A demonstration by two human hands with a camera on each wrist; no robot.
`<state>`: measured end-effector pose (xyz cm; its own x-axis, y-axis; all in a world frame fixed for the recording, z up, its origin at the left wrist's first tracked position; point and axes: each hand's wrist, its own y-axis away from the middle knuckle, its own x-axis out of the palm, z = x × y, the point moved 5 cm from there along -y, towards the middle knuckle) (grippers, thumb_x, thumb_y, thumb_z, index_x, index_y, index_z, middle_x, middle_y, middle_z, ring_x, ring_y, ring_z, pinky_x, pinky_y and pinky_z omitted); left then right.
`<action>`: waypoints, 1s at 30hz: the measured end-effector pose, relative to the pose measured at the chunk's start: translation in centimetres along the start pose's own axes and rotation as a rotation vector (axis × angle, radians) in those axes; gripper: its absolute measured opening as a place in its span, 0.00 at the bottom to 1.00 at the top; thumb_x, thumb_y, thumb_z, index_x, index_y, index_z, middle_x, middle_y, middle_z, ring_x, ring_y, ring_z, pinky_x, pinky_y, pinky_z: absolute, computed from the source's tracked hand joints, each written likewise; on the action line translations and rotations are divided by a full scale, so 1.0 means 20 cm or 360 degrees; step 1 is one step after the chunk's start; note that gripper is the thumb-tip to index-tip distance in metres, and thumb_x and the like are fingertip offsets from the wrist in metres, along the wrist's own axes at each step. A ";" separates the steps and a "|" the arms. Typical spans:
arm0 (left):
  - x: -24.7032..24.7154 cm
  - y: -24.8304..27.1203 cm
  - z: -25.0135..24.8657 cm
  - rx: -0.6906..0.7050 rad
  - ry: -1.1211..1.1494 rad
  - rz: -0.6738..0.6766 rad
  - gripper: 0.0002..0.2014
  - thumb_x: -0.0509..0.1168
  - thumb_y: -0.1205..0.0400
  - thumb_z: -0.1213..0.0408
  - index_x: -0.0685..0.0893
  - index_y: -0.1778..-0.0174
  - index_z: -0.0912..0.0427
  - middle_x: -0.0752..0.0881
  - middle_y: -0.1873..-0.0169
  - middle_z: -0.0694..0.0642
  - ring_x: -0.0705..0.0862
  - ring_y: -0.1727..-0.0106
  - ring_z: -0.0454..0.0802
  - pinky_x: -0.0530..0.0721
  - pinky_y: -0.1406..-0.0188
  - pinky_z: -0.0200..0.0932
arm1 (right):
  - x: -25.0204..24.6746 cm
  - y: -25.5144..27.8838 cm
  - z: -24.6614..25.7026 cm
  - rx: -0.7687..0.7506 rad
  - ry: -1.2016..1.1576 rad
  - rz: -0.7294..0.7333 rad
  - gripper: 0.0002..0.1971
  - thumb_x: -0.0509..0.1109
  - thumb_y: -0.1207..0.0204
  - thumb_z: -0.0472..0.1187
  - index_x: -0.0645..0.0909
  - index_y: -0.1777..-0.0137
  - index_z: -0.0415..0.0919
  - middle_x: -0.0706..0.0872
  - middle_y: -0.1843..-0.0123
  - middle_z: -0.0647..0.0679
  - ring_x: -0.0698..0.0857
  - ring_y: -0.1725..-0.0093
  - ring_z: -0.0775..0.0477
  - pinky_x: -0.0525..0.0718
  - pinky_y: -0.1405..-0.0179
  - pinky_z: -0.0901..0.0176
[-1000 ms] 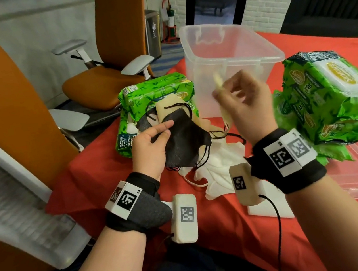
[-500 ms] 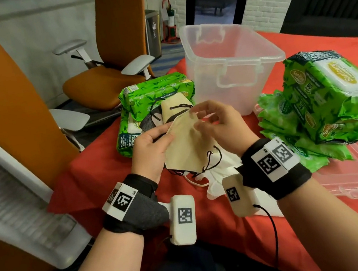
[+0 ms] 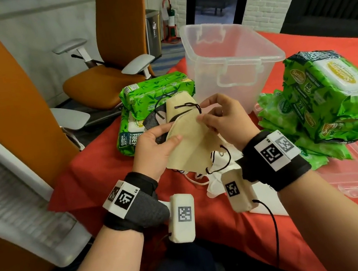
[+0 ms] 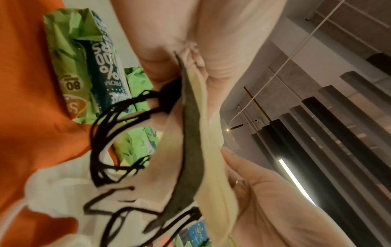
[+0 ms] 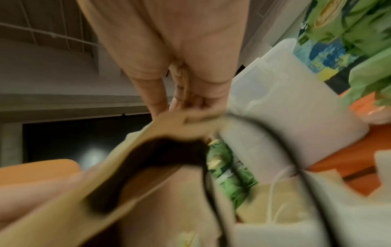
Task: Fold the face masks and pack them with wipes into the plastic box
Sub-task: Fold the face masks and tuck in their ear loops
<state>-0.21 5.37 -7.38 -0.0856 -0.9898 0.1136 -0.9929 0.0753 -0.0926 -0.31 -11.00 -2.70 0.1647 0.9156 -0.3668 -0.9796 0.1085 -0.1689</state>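
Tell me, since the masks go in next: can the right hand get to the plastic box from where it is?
Probably yes. The plastic box stands open-topped just beyond the right hand, nothing between them; the hand only pinches the beige mask.

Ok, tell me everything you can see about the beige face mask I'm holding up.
The beige mask looks like soft non-woven fabric, folded flat with a diagonal centre crease and black ear loops. The left hand grips its left edge, thumb on top; the right hand pinches its upper right edge. It is held above the red tablecloth, over other masks.
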 end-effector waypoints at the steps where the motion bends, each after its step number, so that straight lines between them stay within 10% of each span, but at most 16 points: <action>1: -0.01 -0.01 0.00 0.0008 -0.0020 -0.0020 0.13 0.69 0.25 0.77 0.86 0.54 0.52 0.88 0.57 0.55 0.85 0.53 0.51 0.84 0.46 0.48 | -0.01 -0.01 -0.01 0.0009 0.0052 0.0026 0.07 0.71 0.25 0.36 0.76 0.54 0.46 0.80 0.70 0.48 0.77 0.75 0.57 0.75 0.67 0.61; 6: -0.06 -0.01 0.01 0.0020 -0.0050 -0.0138 0.07 0.69 0.23 0.71 0.86 0.57 0.53 0.87 0.58 0.49 0.84 0.51 0.49 0.82 0.39 0.50 | -0.06 0.01 -0.12 0.0211 0.0392 0.0429 0.19 0.78 0.34 0.46 0.78 0.45 0.47 0.80 0.47 0.47 0.79 0.50 0.50 0.77 0.52 0.62; 16: -0.08 -0.02 -0.01 0.0130 -0.0156 -0.0158 0.09 0.68 0.22 0.70 0.84 0.59 0.49 0.86 0.59 0.48 0.84 0.54 0.45 0.81 0.45 0.45 | 0.01 0.03 -0.33 0.0448 0.1477 0.0854 0.28 0.81 0.37 0.43 0.77 0.36 0.45 0.82 0.46 0.47 0.80 0.47 0.45 0.78 0.49 0.58; 23: -0.11 -0.02 -0.03 0.0353 -0.0261 -0.0217 0.17 0.67 0.24 0.78 0.80 0.57 0.47 0.83 0.56 0.41 0.81 0.55 0.29 0.77 0.47 0.29 | -0.12 -0.06 -0.16 0.0207 0.1236 0.0158 0.09 0.75 0.32 0.36 0.86 0.51 0.35 0.81 0.64 0.46 0.77 0.67 0.48 0.72 0.75 0.70; 27: -0.12 -0.03 0.01 0.0205 -0.0419 -0.0293 0.17 0.64 0.21 0.74 0.85 0.64 0.44 0.86 0.61 0.49 0.80 0.60 0.44 0.75 0.59 0.34 | -0.26 -0.04 0.06 -0.0052 0.0528 -0.0497 0.09 0.74 0.31 0.40 0.79 0.69 0.39 0.79 0.71 0.45 0.75 0.72 0.48 0.74 0.72 0.61; 30: -0.05 -0.02 0.00 0.0109 -0.0276 -0.0211 0.14 0.61 0.19 0.73 0.87 0.59 0.49 0.87 0.55 0.49 0.83 0.52 0.38 0.77 0.48 0.29 | -0.13 0.04 0.15 -0.0213 0.0520 -0.0275 0.15 0.75 0.31 0.40 0.72 0.72 0.49 0.77 0.71 0.51 0.74 0.71 0.52 0.69 0.71 0.60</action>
<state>0.19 6.26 -7.53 0.0669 -0.9969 -0.0421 -0.9860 -0.0596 -0.1558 -1.87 -12.07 0.92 0.3752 0.7142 -0.5909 -0.9141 0.1794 -0.3636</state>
